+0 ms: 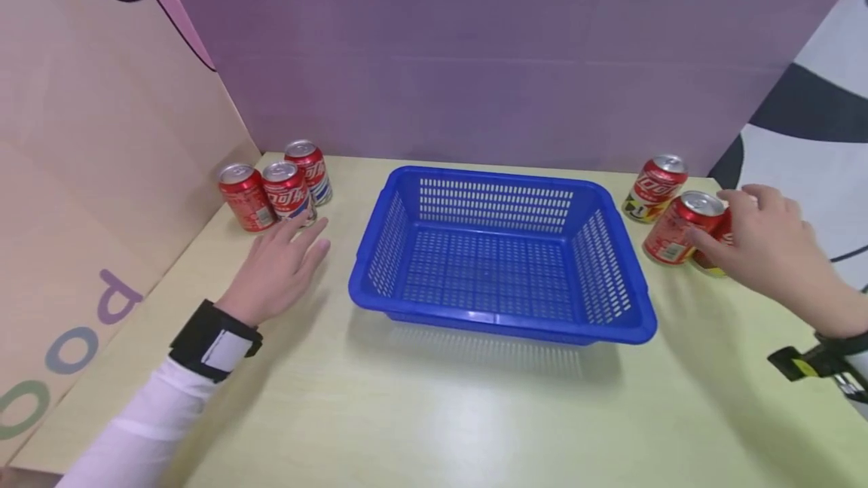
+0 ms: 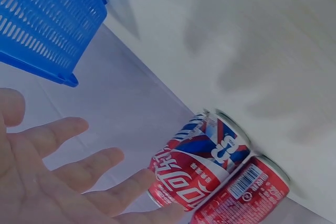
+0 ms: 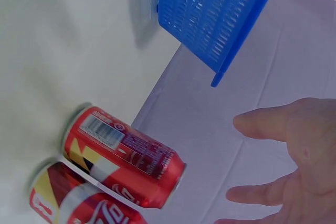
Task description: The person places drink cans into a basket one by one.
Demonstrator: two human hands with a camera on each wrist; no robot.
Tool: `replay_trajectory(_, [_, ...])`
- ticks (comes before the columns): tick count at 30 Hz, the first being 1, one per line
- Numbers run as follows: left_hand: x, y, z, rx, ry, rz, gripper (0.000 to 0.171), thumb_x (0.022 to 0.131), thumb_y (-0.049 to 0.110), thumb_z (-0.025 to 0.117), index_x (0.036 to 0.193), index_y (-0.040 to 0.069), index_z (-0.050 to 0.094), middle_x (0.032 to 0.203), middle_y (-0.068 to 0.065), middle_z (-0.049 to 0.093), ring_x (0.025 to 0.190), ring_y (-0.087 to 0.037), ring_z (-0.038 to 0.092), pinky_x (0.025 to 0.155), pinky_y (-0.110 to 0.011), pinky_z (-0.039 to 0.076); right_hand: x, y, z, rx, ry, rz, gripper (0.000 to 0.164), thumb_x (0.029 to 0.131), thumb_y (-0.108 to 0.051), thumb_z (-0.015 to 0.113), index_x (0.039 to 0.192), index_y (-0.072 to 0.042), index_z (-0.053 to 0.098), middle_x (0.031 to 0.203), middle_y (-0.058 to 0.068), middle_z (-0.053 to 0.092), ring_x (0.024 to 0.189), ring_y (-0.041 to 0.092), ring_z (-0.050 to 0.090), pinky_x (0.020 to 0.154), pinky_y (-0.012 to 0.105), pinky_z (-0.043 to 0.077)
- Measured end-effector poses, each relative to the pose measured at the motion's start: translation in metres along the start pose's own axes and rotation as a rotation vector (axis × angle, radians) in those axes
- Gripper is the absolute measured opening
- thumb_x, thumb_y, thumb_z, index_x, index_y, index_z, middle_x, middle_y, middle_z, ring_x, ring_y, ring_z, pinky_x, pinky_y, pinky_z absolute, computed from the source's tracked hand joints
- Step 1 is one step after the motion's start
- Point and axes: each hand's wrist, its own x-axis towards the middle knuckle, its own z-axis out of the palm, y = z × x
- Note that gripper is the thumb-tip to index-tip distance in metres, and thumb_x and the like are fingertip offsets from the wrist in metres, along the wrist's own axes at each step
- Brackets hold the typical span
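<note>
My left hand (image 1: 278, 269), fingers spread, is just in front of three red soda cans at the left: a front one (image 1: 288, 190), a left one (image 1: 246, 198) and a back one (image 1: 313, 170). In the left wrist view, fingertips overlap a can with blue stripes (image 2: 199, 161). At the right, my right hand (image 1: 769, 243) hovers beside a red can (image 1: 667, 232), thumb and fingers apart. It partly hides another can (image 1: 710, 266), while a third can (image 1: 656, 188) stands behind. The right wrist view shows a can with a barcode (image 3: 126, 156) left of the fingers. Neither hand holds anything.
Between the two groups of cans, an empty blue plastic basket (image 1: 502, 318) with slotted walls stands on the pale table (image 1: 434, 428). A purple panel (image 1: 420, 96) rises along the back edge, and a cream panel (image 1: 102, 134) borders the left side.
</note>
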Motion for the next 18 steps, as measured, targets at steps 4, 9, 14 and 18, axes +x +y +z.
replay_trajectory(4, [0.008,0.005,0.002,-0.047,-0.001,-0.004,0.059,0.106,0.043,0.032,0.148,0.002,0.042,0.152,-0.028,0.030,0.138,-0.048,0.026,0.110,-0.064,0.018,0.014,-0.001,-0.003,0.016,0.007,-0.023,0.072,0.090,-0.032,0.069,0.124,0.024,0.040,0.124,0.048,0.030,0.110,0.065,0.029,0.083,0.076,0.032])
replay_trajectory(9, [0.022,0.021,0.012,-0.156,-0.015,-0.016,0.066,0.104,0.051,0.032,0.151,0.005,0.037,0.154,-0.024,0.029,0.141,-0.042,0.024,0.111,-0.060,0.020,0.031,0.002,0.000,0.069,-0.051,-0.012,0.079,0.091,-0.038,0.068,0.128,0.024,0.036,0.126,0.050,0.029,0.118,0.063,0.025,0.091,0.076,0.026])
replay_trajectory(14, [0.031,0.034,0.023,-0.353,-0.031,-0.042,0.069,0.102,0.049,0.043,0.154,0.006,0.031,0.156,-0.019,0.029,0.142,-0.036,0.025,0.111,-0.057,0.024,0.045,0.009,0.005,0.115,-0.153,-0.016,0.086,0.091,-0.043,0.067,0.132,0.023,0.032,0.125,0.049,0.030,0.117,0.061,0.026,0.087,0.076,0.031])
replay_trajectory(18, [0.034,0.037,0.029,-0.604,-0.036,-0.043,0.068,0.100,0.035,0.056,0.155,0.005,0.028,0.155,-0.016,0.032,0.137,-0.035,0.036,0.108,-0.053,0.034,0.054,0.012,0.007,0.127,-0.233,-0.039,0.092,0.089,-0.046,0.069,0.134,0.023,0.030,0.123,0.047,0.035,0.115,0.060,0.029,0.084,0.074,0.036])
